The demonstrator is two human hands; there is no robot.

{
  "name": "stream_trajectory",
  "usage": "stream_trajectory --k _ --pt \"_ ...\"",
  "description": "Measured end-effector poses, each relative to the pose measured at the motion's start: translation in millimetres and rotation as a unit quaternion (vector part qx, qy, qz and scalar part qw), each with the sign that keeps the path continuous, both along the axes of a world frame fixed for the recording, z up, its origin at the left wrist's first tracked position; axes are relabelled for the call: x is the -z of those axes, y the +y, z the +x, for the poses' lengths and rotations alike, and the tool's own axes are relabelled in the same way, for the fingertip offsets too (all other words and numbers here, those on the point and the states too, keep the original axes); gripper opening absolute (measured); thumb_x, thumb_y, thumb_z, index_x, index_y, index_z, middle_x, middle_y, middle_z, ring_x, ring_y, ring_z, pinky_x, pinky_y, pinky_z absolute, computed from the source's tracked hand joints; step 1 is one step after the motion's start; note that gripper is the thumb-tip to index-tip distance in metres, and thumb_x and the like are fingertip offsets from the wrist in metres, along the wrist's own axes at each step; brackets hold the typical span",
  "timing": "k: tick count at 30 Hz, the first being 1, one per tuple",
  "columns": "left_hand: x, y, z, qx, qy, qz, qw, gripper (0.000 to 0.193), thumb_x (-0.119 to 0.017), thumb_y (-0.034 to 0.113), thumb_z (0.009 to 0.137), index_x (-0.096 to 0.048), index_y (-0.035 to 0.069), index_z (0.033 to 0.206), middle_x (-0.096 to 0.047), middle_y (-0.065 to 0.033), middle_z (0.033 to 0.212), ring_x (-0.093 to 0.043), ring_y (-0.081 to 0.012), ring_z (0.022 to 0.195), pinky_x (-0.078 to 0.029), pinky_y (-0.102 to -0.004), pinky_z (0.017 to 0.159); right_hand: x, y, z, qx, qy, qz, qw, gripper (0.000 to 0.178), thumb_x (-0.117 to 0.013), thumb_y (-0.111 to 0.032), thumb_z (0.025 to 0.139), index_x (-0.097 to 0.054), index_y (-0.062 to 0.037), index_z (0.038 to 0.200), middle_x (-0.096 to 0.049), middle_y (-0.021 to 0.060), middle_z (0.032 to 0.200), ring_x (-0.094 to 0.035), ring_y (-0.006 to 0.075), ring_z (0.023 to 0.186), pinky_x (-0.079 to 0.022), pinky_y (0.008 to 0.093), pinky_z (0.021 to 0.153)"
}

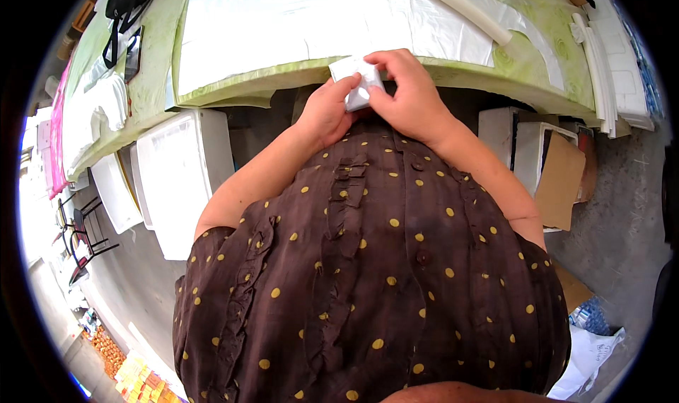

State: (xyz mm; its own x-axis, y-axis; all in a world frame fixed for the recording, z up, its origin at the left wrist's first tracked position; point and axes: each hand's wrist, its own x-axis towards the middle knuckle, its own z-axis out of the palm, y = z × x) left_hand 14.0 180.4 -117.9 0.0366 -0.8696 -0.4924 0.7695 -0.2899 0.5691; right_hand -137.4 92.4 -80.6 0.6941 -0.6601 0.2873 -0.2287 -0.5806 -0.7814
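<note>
The head view shows my two hands together at the near edge of a long bench draped in pale green patterned cloth [534,67]. Between them, in front of the middle of that edge, is a small white glossy packet [366,91]. My left hand [327,113] grips its left side, thumb laid over the top; my right hand [411,91] pinches it from the right between thumb and fingers.

A wide white plastic sheet [283,24] covers the middle of the bench, coming close to the near edge. Across its right part lies a long cream-coloured tube [463,8], slanting toward the right end. Toward the left end I have a black strapped bag [131,0] and a heap of crumpled white plastic [106,106]. Long white strips [601,84] hang over the right end, with a white boxy container [617,45] beside them.

Below the near edge, a large white box [173,169] stands to my left, and a brown cardboard piece [560,180] leans to my right. The floor [615,219] is grey. A dark-framed chair [81,233] is off to the left, and a white plastic bag [587,357] sits behind me on the right.
</note>
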Motion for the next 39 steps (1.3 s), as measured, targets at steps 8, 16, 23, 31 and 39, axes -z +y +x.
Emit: stream_trajectory --k 8,16,23,31,39 --pt "-1.7 15.2 -0.1 -0.016 -0.214 -0.078 0.974 0.03 -0.055 0.017 0.105 -0.052 0.005 0.132 -0.065 -0.0072 0.117 -0.063 -0.018 0.107 -0.052 -0.0329 0.091 5.9 2.0 14.2 0.007 -0.121 0.317 0.941 0.034 -0.072 -0.013 0.092 -0.059 -0.0001 0.12 -0.062 0.0012 0.093 -0.055 0.0081 0.081 -0.049 0.0249 0.072" --pt "-25.1 34.3 24.3 -0.221 -0.119 -0.05 0.967 0.016 -0.06 0.012 0.102 -0.059 0.01 0.118 -0.06 -0.0068 0.121 -0.061 -0.0193 0.109 -0.051 -0.0395 0.096 9.7 6.8 24.7 0.061 -0.114 0.282 0.951 0.025 -0.068 -0.006 0.095 -0.058 -0.003 0.118 -0.059 -0.0011 0.095 -0.052 0.0059 0.082 -0.047 0.0228 0.072" --pt "-11.2 47.9 22.4 -0.116 -0.245 -0.07 0.96 0.018 -0.066 0.003 0.096 -0.068 0.002 0.114 -0.069 -0.0029 0.111 -0.062 -0.0082 0.099 -0.05 -0.0232 0.09 0.1 13.0 36.7 0.001 -0.101 0.286 0.953 0.025 -0.066 -0.004 0.097 -0.057 -0.0036 0.119 -0.054 -0.0031 0.097 -0.05 0.0045 0.085 -0.044 0.0204 0.076" --pt "-27.3 114.9 113.6 -0.294 -0.362 0.057 0.883 0.019 -0.06 0.003 0.093 -0.071 0.005 0.109 -0.071 -0.0025 0.102 -0.062 -0.01 0.092 -0.051 -0.0253 0.086 7.3 9.4 32.5 -0.049 -0.097 0.322 0.94 0.025 -0.059 -0.003 0.1 -0.057 -0.0031 0.125 -0.063 0.0031 0.108 -0.056 0.0094 0.091 -0.049 0.0238 0.083" --pt "5.1 254.6 295.4 -0.35 -0.512 0.275 0.735 0.027 -0.06 0.006 0.091 -0.073 0.004 0.115 -0.069 0.0011 0.093 -0.054 -0.0033 0.071 -0.043 -0.0205 0.062 16.8 10.0 28.1 -0.083 -0.083 0.343 0.932 0.022 -0.062 -0.002 0.099 -0.06 -0.0024 0.121 -0.063 0.0012 0.104 -0.057 0.0077 0.093 -0.049 0.023 0.083"
